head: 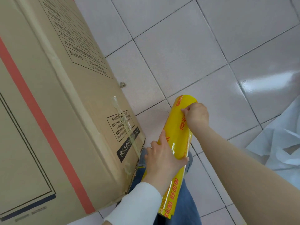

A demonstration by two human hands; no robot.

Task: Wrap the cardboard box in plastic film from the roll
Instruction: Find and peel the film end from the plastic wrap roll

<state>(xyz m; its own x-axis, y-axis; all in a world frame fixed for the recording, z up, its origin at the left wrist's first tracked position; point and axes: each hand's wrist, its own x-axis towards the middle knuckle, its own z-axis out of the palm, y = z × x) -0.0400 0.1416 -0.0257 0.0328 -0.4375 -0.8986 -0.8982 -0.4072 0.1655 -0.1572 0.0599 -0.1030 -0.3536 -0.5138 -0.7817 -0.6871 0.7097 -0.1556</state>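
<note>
Tiled floor (186, 46); yellow film roll (177, 137) beside cardboard box (65, 111); left hand (164, 158) clasps roll, right hand (197, 115) fingers pinch film edge.

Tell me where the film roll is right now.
In the head view, the roll is lower centre, just right of the box, held above the tiled floor by both hands.

Left hand (164, 158) steadies yellow roll (177, 137); right hand (197, 115) pinches its film.
</note>
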